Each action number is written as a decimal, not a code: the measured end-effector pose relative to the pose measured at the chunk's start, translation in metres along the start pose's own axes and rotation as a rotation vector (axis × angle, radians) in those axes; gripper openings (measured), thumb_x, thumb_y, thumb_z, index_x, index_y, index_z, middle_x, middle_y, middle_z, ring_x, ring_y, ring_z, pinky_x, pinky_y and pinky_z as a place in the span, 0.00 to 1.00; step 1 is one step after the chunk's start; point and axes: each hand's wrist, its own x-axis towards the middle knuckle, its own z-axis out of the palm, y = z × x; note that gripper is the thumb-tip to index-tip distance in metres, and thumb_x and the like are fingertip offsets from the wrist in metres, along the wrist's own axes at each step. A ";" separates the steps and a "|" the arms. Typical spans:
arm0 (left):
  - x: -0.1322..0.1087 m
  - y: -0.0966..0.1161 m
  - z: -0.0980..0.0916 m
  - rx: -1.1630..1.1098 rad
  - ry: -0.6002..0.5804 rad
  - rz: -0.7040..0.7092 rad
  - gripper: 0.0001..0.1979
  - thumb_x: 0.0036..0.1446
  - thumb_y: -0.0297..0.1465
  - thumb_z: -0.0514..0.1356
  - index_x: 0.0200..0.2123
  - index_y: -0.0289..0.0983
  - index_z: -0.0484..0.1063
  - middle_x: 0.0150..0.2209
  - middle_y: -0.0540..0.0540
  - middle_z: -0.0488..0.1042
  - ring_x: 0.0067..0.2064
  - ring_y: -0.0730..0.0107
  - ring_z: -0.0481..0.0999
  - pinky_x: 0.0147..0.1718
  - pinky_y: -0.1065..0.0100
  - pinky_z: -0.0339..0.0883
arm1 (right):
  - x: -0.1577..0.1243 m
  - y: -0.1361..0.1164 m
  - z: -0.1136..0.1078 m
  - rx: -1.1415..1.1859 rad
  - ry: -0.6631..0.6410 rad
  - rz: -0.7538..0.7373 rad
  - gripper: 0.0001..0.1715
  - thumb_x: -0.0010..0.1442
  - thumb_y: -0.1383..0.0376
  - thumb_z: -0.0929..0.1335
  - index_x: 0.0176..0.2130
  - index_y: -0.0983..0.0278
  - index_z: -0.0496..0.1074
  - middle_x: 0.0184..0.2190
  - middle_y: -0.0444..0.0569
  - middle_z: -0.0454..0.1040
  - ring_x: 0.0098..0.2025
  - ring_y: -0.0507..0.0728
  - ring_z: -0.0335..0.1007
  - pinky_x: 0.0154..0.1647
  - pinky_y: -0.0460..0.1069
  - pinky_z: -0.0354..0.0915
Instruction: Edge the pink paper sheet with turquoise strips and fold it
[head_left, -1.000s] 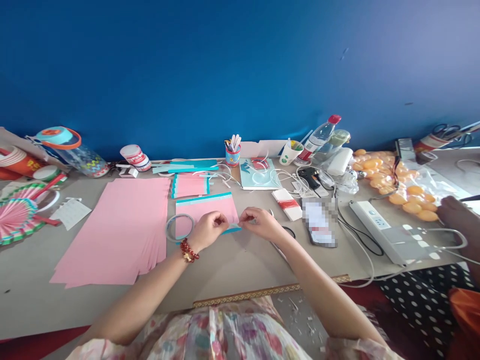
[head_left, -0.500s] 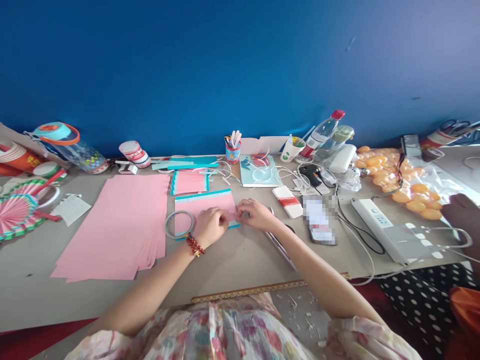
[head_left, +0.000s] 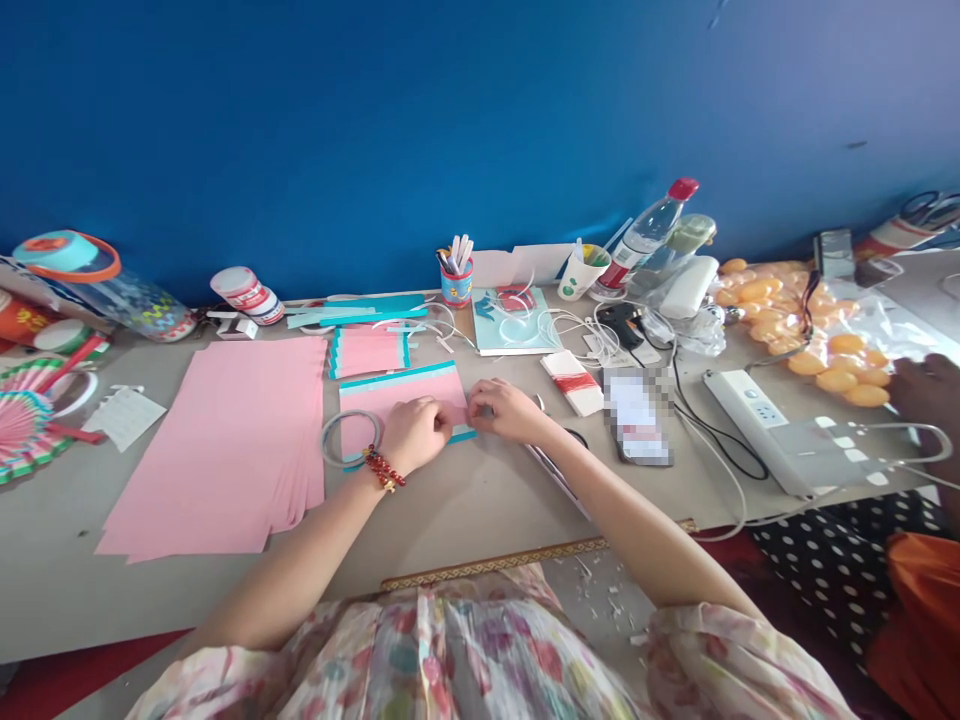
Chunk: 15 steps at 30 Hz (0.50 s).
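A pink paper sheet with teal strips along its long edges point(head_left: 375, 397) lies flat in front of me. My left hand point(head_left: 416, 432) rests over its lower right part, fingers curled into a pinch; what they hold is hidden. At the sheet's right edge my right hand point(head_left: 506, 410) has thumb and forefinger pinched close to the paper; anything between them is too small to make out. The two hands are slightly apart. A pale ring-shaped tape roll point(head_left: 325, 437) lies on the sheet's left end, next to my beaded left wrist.
Left lie a fanned stack of pink sheets point(head_left: 217, 440) and a folded paper fan point(head_left: 26, 430). Behind are smaller teal-edged pink pieces point(head_left: 371, 352) and a pen cup point(head_left: 457, 288). Right are a phone point(head_left: 637, 415), a power strip point(head_left: 757, 425), cables, a bottle point(head_left: 637, 245) and another person's hand point(head_left: 926, 400).
The view has tilted and shifted slightly, moving the scene a little up and mostly left in the picture. Both hands stay pinched at the sheet's right end; little else differs.
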 end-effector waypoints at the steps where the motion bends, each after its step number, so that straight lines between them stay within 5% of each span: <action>1: 0.000 0.000 0.000 0.001 -0.001 0.000 0.05 0.54 0.26 0.59 0.27 0.38 0.74 0.32 0.46 0.78 0.34 0.63 0.76 0.34 0.67 0.62 | 0.000 0.000 0.000 -0.001 0.000 -0.003 0.04 0.54 0.72 0.71 0.29 0.63 0.75 0.37 0.48 0.74 0.40 0.56 0.69 0.49 0.51 0.59; 15: 0.001 0.001 0.000 0.012 -0.006 -0.005 0.05 0.54 0.27 0.59 0.27 0.38 0.74 0.32 0.46 0.77 0.33 0.64 0.75 0.34 0.67 0.63 | 0.000 0.001 0.000 -0.025 -0.001 -0.028 0.04 0.55 0.71 0.71 0.30 0.63 0.74 0.37 0.48 0.74 0.39 0.56 0.69 0.48 0.51 0.59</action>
